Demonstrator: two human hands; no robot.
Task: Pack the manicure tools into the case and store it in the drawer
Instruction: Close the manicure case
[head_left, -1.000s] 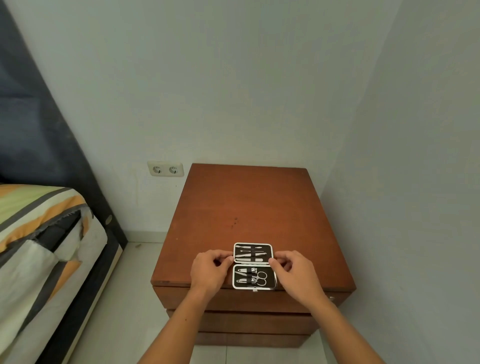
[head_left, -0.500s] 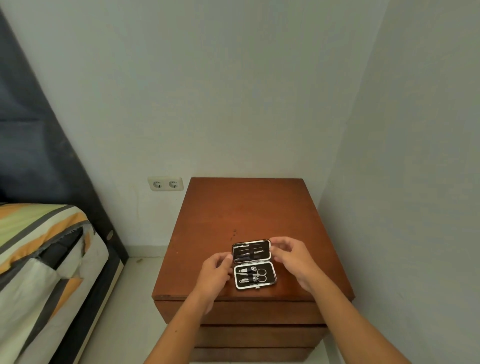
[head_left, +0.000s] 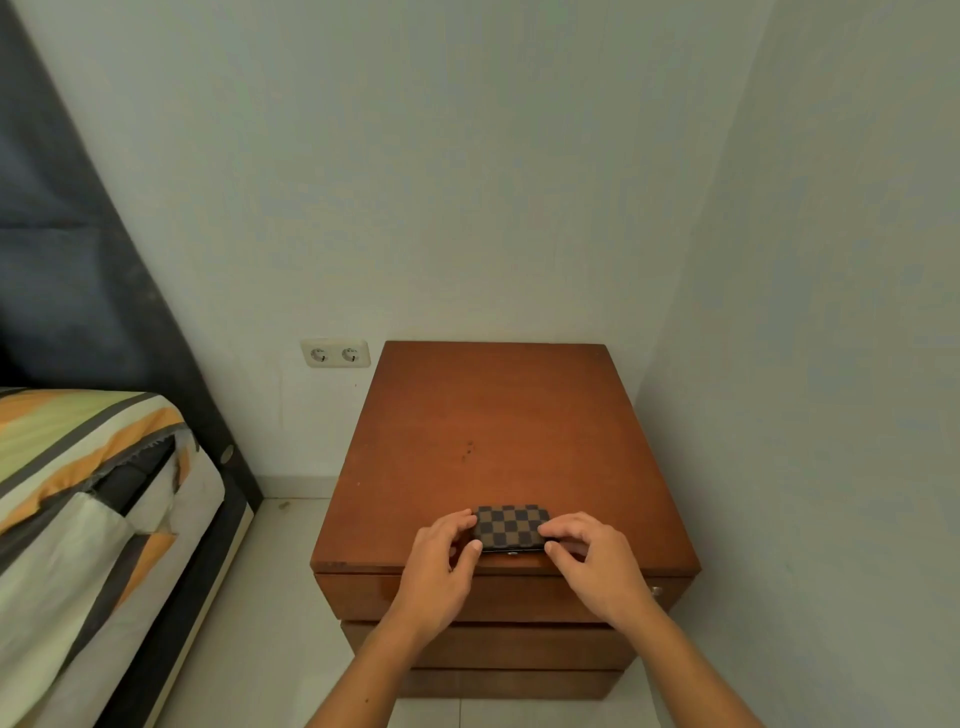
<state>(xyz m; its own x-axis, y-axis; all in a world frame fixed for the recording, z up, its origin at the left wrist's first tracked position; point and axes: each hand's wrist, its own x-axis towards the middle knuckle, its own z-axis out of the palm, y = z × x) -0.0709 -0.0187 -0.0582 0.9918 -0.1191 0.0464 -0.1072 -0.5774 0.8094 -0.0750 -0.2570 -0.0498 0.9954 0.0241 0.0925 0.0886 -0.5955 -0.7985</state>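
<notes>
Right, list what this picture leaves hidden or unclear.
- Manicure tools: head view, out of sight under the closed checkered case.
- Case clasp: too small to tell if latched.
- Case ends: covered by the left hand and right hand.
- Drawer contents: the top drawer is shut.
- Drawer knob: small, partly behind the right wrist.
- Bed: cut off by the left edge.

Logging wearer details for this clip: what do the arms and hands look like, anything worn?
Both arms are bare to the frame's edge: no sleeves in view. The left hand and right hand show no gloves, rings, watch or bracelets.
</notes>
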